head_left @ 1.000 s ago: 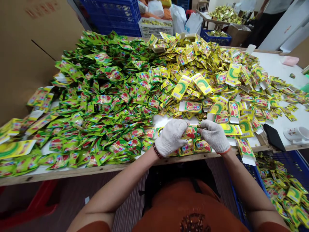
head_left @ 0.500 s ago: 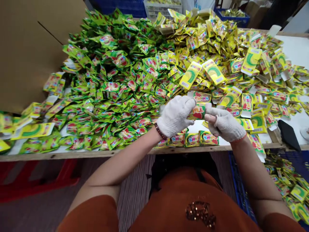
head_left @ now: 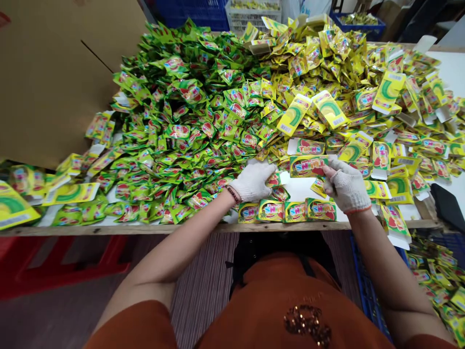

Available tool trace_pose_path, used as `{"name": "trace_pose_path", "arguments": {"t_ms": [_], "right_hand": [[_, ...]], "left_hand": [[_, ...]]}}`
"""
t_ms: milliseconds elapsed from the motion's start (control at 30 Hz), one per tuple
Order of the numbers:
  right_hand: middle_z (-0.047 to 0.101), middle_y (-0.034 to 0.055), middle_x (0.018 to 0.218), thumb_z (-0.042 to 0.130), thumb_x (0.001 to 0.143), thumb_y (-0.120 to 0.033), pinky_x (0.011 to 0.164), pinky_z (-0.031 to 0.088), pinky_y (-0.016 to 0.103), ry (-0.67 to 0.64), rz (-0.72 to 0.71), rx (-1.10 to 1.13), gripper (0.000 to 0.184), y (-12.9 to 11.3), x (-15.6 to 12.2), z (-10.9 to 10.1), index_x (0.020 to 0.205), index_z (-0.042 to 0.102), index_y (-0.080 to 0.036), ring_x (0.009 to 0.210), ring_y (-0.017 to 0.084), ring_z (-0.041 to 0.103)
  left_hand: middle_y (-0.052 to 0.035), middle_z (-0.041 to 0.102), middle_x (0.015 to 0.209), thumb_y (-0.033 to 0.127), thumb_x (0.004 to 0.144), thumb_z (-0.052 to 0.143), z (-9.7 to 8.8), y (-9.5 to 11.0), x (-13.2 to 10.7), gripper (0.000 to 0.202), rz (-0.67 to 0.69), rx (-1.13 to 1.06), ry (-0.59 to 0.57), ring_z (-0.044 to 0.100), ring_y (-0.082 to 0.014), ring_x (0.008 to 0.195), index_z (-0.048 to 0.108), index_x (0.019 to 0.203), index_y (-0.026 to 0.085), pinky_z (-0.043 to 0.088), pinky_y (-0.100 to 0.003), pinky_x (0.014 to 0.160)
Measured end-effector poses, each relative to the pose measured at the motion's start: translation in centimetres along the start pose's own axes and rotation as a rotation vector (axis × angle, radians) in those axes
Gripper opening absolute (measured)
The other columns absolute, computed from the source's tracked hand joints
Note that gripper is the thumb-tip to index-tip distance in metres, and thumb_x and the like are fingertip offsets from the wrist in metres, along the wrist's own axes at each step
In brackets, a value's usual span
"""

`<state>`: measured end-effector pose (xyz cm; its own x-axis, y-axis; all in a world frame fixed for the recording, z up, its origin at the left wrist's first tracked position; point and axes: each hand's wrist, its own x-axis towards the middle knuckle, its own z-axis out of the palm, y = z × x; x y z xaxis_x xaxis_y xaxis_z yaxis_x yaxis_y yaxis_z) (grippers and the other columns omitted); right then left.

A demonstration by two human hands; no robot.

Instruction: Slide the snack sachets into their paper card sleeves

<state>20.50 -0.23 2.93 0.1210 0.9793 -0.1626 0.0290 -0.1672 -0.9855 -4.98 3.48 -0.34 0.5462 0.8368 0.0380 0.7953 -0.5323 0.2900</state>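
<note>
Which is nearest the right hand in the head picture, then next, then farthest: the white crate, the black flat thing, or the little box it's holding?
1. Little box: held in the right hand.
2. Black flat thing: off to the right.
3. White crate: far back, at the top.

A long white table with a brown wooden edge (head_left: 452,72) goes across the room. A big flat piece of brown cardboard (head_left: 65,92) stands tall at the left. Behind are a blue plastic crate (head_left: 192,14) and a white plastic basket with holes (head_left: 252,20). Below, the dark purple-brown striped floor (head_left: 203,276) looks dim, with red plastic furniture (head_left: 18,276) at the left.
</note>
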Motion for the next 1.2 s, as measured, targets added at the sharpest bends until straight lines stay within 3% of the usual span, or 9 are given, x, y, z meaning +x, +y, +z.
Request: {"name": "trace_pose_path", "arguments": {"t_ms": [133, 200, 267, 400, 500, 567, 700, 1000, 1200], "right_hand": [[0.049, -0.0097, 0.058, 0.071, 0.068, -0.033, 0.032, 0.024, 0.017, -0.04, 0.126, 0.175, 0.038, -0.3, 0.1, 2.9, 0.1, 0.058, -0.019, 0.035, 0.004, 0.043], [0.051, -0.0086, 0.059, 0.067, 0.069, -0.027, 0.032, 0.025, 0.016, -0.13, 0.212, 0.202, 0.034, -0.2, 0.1, 5.1, 0.101, 0.058, -0.019, 0.035, 0.004, 0.044], [0.054, -0.0067, 0.058, 0.063, 0.073, -0.024, 0.034, 0.031, 0.016, -0.274, 0.308, 0.148, 0.031, -0.1, 0.2, 6.8, 0.103, 0.058, -0.018, 0.038, 0.007, 0.048], [0.063, -0.0002, 0.061, 0.054, 0.085, -0.027, 0.047, 0.045, 0.023, -0.373, 0.173, -0.321, 0.032, 0.3, 0.5, 7.3, 0.115, 0.06, -0.017, 0.048, 0.014, 0.058], [0.072, 0.0086, 0.079, 0.055, 0.086, -0.032, 0.061, 0.048, 0.028, -0.307, -0.064, -0.913, 0.024, 0.7, 0.9, 6.4, 0.099, 0.07, -0.017, 0.068, 0.019, 0.066], [0.075, 0.0147, 0.091, 0.056, 0.085, -0.035, 0.07, 0.049, 0.031, -0.389, -0.064, -1.241, 0.027, 1.0, 1.3, 6.6, 0.091, 0.075, -0.016, 0.084, 0.026, 0.069], [0.074, 0.0198, 0.106, 0.059, 0.082, -0.031, 0.075, 0.048, 0.031, -0.57, -0.038, -1.416, 0.031, 1.5, 2.1, 7.9, 0.1, 0.077, -0.014, 0.096, 0.029, 0.07], [0.074, 0.0175, 0.109, 0.05, 0.089, -0.034, 0.075, 0.048, 0.031, -0.471, -0.041, -1.439, 0.035, 1.5, 2.7, 4.9, 0.106, 0.075, -0.016, 0.098, 0.028, 0.069], [0.076, 0.0146, 0.102, 0.058, 0.083, -0.03, 0.073, 0.046, 0.028, -0.565, -0.042, -1.408, 0.026, 1.9, 2.4, 7.0, 0.095, 0.078, -0.019, 0.093, 0.025, 0.07]], "left_hand": [[-0.0197, 0.054, 0.137, 0.05, 0.067, 0.079, -2.5, 0.4, -0.5, 0.095, 0.0, 0.024, 0.173, 0.052, -0.0336, 0.128, 0.039, 0.144, 0.01, 0.04, -0.043, 0.109], [-0.0182, 0.052, 0.14, 0.054, 0.068, 0.078, -3.6, 0.8, -0.6, 0.096, 0.006, 0.008, 0.286, 0.048, -0.0331, 0.132, 0.039, 0.145, 0.012, 0.036, -0.044, 0.113], [-0.0147, 0.057, 0.135, 0.048, 0.073, 0.075, -3.7, 1.0, -0.7, 0.082, 0.028, 0.02, 0.231, 0.051, -0.0316, 0.129, 0.043, 0.141, 0.016, 0.039, -0.044, 0.111], [-0.0129, 0.065, 0.121, 0.034, 0.083, 0.064, -1.5, 0.8, -1.1, 0.05, -0.029, 0.069, -0.064, 0.062, -0.0286, 0.112, 0.054, 0.129, 0.018, 0.05, -0.04, 0.095], [-0.0133, 0.066, 0.118, 0.034, 0.083, 0.062, -0.5, 0.6, -1.7, 0.041, -0.057, 0.101, -0.076, 0.063, -0.0283, 0.107, 0.057, 0.122, 0.019, 0.051, -0.038, 0.088], [-0.0123, 0.067, 0.11, 0.031, 0.082, 0.062, -0.8, 0.5, -1.9, 0.034, -0.057, 0.152, -0.111, 0.064, -0.0282, 0.1, 0.06, 0.114, 0.019, 0.052, -0.037, 0.082], [-0.0101, 0.068, 0.1, 0.039, 0.082, 0.062, -2.3, 0.3, -1.3, 0.025, -0.073, 0.156, -0.19, 0.065, -0.0269, 0.091, 0.065, 0.096, 0.02, 0.051, -0.035, 0.076], [-0.0151, 0.07, 0.103, 0.021, 0.089, 0.046, -0.8, 0.3, 7.0, 0.024, -0.264, -0.007, 0.07, 0.066, -0.0257, 0.099, 0.067, 0.1, 0.015, 0.05, -0.037, 0.089], [-0.0175, 0.071, 0.103, 0.027, 0.079, 0.061, 0.8, 0.0, 11.0, 0.028, -0.392, -0.17, 0.105, 0.067, -0.0301, 0.095, 0.066, 0.102, 0.015, 0.05, -0.038, 0.081]]}}
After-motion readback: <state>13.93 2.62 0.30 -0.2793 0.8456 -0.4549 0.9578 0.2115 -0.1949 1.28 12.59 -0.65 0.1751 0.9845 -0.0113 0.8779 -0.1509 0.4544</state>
